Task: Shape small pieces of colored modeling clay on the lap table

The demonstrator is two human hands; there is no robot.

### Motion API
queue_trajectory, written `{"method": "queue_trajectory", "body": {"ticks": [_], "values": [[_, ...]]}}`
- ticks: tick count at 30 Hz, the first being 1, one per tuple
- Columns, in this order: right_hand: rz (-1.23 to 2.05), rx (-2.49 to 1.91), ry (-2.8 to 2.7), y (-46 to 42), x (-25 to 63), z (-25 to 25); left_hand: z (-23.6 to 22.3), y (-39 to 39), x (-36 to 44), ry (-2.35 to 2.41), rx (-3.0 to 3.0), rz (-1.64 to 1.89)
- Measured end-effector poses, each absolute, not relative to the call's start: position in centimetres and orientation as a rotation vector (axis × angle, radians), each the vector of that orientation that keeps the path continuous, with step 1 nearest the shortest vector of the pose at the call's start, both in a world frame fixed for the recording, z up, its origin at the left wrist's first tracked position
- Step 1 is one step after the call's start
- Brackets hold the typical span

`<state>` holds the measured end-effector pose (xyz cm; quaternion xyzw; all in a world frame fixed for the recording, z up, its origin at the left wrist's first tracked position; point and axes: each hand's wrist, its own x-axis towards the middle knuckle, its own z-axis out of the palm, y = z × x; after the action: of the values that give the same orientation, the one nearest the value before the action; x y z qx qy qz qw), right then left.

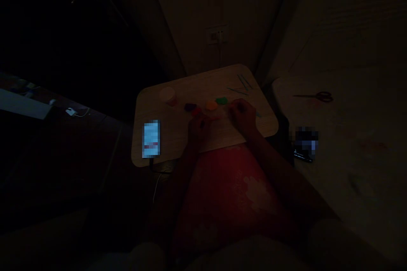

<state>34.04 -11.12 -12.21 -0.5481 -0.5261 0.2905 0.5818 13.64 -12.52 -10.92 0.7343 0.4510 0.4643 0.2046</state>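
The small bright-red lump lies just ahead of my curled left hand; the round orange lump and flattish green lump sit beyond, between my hands. My right hand is curled too; in this gloom I cannot tell whether either grips anything. Under both stretches a pale wood-grain table. Past them is a wall socket; nearer me, red patterned cloth bears illegible lettering.
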Motion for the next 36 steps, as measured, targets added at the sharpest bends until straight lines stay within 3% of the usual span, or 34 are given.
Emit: {"method": "queue_trajectory", "body": {"ticks": [15,28,36], "values": [[0.609,-1.3,-1.262,-10.9,34.2,-12.4,-11.2,-12.4,13.6,1.234,2.074,1.3],[0.809,-1.25,-1.165,-11.1,33.8,-12.6,-10.8,-12.6,13.7,1.245,2.032,1.283],[0.638,-1.364,-1.257,-11.5,34.0,-11.5,-11.0,-12.5,13.6,1.268,2.062,1.28]]}}
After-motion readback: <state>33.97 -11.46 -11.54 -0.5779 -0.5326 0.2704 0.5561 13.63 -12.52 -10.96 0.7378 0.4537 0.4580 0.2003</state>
